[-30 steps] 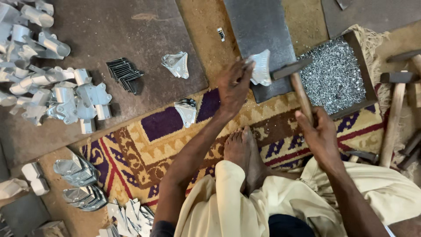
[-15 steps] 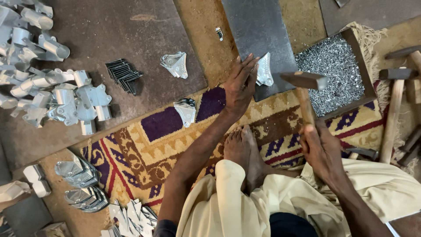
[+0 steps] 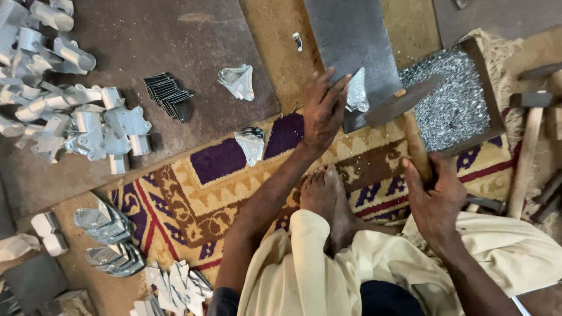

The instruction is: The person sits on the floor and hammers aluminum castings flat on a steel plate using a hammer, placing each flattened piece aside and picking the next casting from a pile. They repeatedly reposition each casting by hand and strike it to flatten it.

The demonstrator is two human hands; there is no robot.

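My left hand presses a small shiny stamped metal piece against a dark steel plate lying on the floor. My right hand grips the wooden handle of a hammer; its dark head hangs blurred just right of the metal piece, over the plate's edge. I sit on a patterned rug with my bare foot tucked in front of me.
A tray of small metal bits sits right of the plate. Two more hammers lie at the far right. Similar metal pieces, a stack of dark plates and piles of shiny brackets lie to the left.
The hammer head has swung from the piece up and to the right, then back towards it. My left hand has stayed on the metal piece.
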